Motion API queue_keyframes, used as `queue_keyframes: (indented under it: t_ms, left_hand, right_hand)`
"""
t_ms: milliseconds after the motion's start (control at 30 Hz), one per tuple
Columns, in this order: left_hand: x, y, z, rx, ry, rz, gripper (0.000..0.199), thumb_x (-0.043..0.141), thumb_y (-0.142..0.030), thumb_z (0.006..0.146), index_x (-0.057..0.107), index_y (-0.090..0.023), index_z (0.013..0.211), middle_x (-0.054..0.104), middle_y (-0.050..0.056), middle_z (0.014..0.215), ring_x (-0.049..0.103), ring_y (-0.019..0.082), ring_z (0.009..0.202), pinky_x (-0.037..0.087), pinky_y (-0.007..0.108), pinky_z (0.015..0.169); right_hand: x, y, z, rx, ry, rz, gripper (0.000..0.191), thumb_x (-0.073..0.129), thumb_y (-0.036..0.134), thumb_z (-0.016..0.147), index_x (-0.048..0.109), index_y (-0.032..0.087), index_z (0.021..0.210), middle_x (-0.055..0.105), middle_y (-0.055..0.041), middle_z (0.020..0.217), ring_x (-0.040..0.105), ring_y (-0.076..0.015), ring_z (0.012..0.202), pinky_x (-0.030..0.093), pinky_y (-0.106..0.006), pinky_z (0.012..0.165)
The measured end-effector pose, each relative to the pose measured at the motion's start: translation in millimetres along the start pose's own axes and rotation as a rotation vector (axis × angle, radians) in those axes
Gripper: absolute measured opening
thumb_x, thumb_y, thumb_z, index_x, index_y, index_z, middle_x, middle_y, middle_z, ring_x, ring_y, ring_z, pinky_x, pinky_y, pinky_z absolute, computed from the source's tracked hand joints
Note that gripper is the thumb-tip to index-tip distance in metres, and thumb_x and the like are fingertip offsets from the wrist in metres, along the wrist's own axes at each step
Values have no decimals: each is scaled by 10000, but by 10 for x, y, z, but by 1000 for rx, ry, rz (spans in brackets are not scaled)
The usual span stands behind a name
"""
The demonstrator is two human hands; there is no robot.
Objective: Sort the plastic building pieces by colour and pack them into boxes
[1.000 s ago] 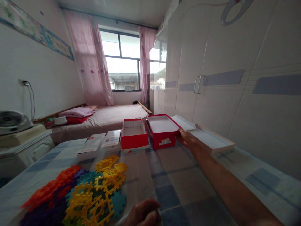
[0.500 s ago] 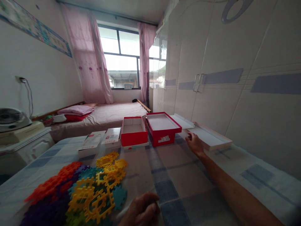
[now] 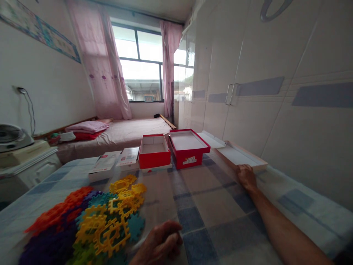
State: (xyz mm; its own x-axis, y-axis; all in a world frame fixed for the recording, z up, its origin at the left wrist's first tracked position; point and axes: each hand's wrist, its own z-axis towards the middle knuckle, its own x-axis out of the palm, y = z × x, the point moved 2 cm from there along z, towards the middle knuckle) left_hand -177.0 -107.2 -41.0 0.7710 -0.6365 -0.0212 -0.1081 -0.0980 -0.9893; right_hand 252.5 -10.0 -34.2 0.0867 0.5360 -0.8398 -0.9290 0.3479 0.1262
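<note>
My left hand (image 3: pixel 161 242) is low in the middle, at the near side of the table. Its fingers are loosely bent, a gap shows between finger and thumb, and nothing is seen in it. Just to its left lies a pile of toothed plastic building pieces (image 3: pixel 110 233), in yellow, teal, green, purple and orange. My right hand (image 3: pixel 246 177) is stretched far forward at the near edge of a shallow, pale open box (image 3: pixel 242 156). Its fingers are curled against that edge; their tips are hidden, so I cannot tell whether they grip it.
A red box (image 3: pixel 154 160) and a second red box (image 3: pixel 189 160) with a shallow tray on top stand at the table's far edge. Beside them are two white boxes (image 3: pixel 106 162) and a white flap (image 3: pixel 212 140). The checked tablecloth (image 3: pixel 193 213) spreads underneath. A wardrobe (image 3: pixel 245 121) rises on the right.
My right hand has moved right and nearer, from the shallow box's left corner to its near edge. My left hand keeps its pose beside the plastic pieces. The view has shifted slightly.
</note>
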Motion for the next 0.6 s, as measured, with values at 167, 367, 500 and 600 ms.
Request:
queue_keyframes:
  t_ms: [167,367,500,600]
  left_hand:
    - [76,-99,-96,6,-19,21,311,527,-343,784,559,-115,992,596,21,769,561,100,627,453,226,587]
    - [-108,-609,-514,223,-135,316,283,482,-229,799,623,-144,1029,675,47,869,602,116,711,466,208,633]
    - [-1001,-841,-947,379,-720,568,338,422,-328,842,598,-155,1073,665,54,985,612,160,878,474,262,786]
    - [-1893,-632,-1294,203,-1165,858,449,332,-394,862,563,-121,1133,595,113,1173,528,228,1098,379,360,969]
  right_hand:
    - [-74,26,-77,-70,9,7,374,310,243,850,659,117,894,641,-142,952,537,-260,979,397,-372,888]
    - [-418,475,-206,-91,-151,121,444,282,377,847,544,178,1145,461,-204,1251,441,-385,1143,402,-519,857]
    - [-669,1339,-544,-277,62,475,391,359,395,816,535,217,1115,542,-156,1124,543,-302,1026,456,-441,839]
    - [-782,2042,-954,-332,352,778,496,448,464,799,450,215,1228,496,-129,1214,551,-263,1036,498,-403,800]
